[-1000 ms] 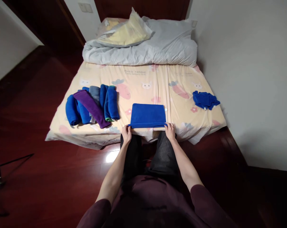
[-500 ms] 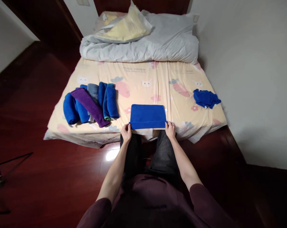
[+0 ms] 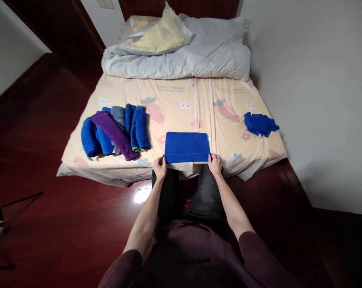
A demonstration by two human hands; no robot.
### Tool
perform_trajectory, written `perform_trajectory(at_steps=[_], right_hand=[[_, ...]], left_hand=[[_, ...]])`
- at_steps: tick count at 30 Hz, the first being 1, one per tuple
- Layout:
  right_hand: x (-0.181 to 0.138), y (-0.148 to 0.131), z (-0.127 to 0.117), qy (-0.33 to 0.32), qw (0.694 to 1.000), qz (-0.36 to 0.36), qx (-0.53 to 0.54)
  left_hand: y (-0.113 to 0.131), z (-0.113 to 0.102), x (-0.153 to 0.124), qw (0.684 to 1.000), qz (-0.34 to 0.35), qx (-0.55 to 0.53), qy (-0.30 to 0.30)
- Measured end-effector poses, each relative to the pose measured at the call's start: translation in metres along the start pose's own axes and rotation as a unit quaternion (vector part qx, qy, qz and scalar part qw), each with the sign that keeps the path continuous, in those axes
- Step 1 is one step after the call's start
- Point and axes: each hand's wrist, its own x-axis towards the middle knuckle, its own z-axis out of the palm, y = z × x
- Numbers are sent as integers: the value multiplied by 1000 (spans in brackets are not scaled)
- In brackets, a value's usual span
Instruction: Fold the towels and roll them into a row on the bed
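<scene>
A blue towel [image 3: 187, 144] lies flat at the front edge of the bed, with a narrow strip turned over along its near side. My left hand [image 3: 160, 168] pinches the near left corner of this strip. At the near right corner, my right hand [image 3: 215, 164] is closed on the same strip, thumb on top. A small white tag shows on the towel's right side. To the left rests a group of rolled towels, mostly blue [image 3: 89, 138], with a grey one [image 3: 118, 118] and a purple one [image 3: 115, 135] slanting across the top.
A crumpled blue cloth [image 3: 261, 124] lies at the bed's right side. A rolled grey-white quilt [image 3: 175, 66] and a yellow pillow in a clear bag [image 3: 160, 36] are at the far end. A black stand [image 3: 0, 224] is on the floor at left.
</scene>
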Motion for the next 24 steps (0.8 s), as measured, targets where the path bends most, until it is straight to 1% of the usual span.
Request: perform_trajectory(at_steps=[10, 16, 21, 24], right_hand=[[-1, -2, -5, -13, 1000, 16, 2], [0, -1, -5, -10, 1000, 4, -4], [0, -1, -4, -11, 1000, 7, -4], [0, -1, -5, -11, 1000, 4, -4]], left_hand=[[-1, -1, -1, 1000, 15, 2, -4], [-4, 0, -1, 1000, 16, 5, -10], [-3, -1, 0, 1000, 14, 6, -2], [-2, -2, 0, 1000, 11, -2, -11]])
